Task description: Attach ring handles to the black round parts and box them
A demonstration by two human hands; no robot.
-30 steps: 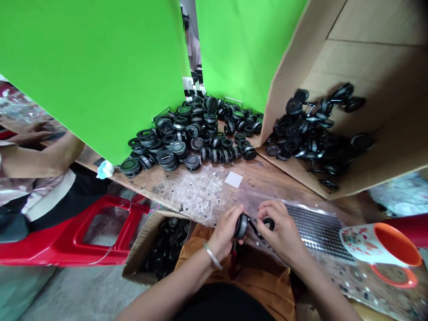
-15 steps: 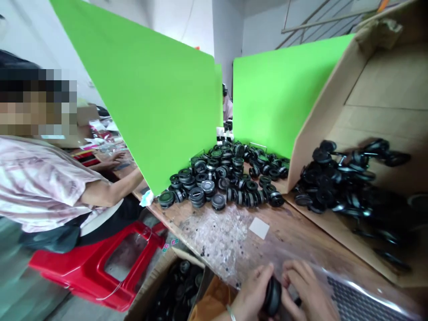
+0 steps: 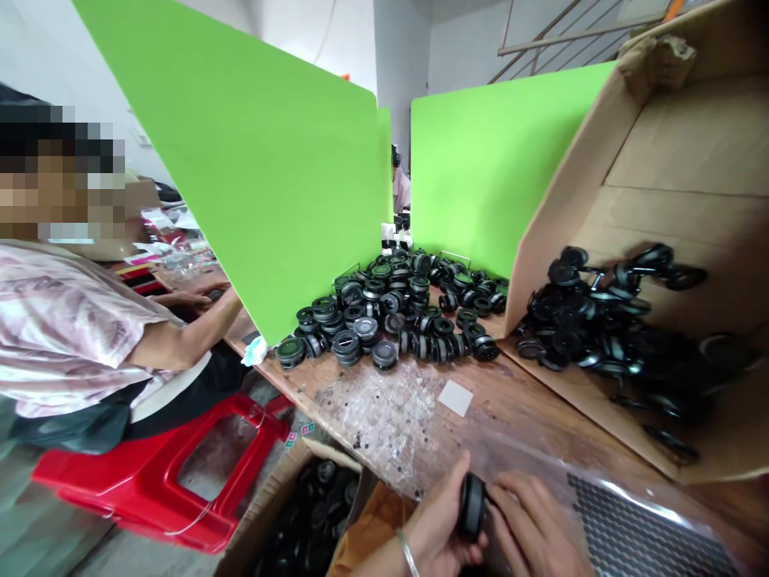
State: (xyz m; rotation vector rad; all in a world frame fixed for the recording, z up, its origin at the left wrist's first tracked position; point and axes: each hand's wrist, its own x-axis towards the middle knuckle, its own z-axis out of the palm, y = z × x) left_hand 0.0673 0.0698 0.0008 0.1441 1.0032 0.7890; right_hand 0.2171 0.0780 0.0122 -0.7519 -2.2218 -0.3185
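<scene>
My left hand (image 3: 436, 513) is wrapped around a black, round, padded headphone ear cup (image 3: 473, 506), held on edge near the bottom of the view. My right hand (image 3: 529, 517) is right beside it, fingers bent and pressed together against the cup's right side. What those fingers pinch is hidden behind them. Beneath the hands lies a clear plastic sheet or bag (image 3: 517, 449) on the wooden table (image 3: 336, 397). A bracelet circles my left wrist.
Many similar black ear cups (image 3: 384, 354) are heaped before green panels (image 3: 252, 160). More black parts lie in a tilted cardboard box (image 3: 673, 168) at right and a lower box (image 3: 237, 533). A small white square (image 3: 455, 398) lies mid-table. A co-worker (image 3: 78, 328) sits left near a red stool (image 3: 138, 489).
The whole view has shifted slightly. My left hand still holds the ear cup, now turned more edge-on. My right hand's fingers have come down and closed in beside it.
</scene>
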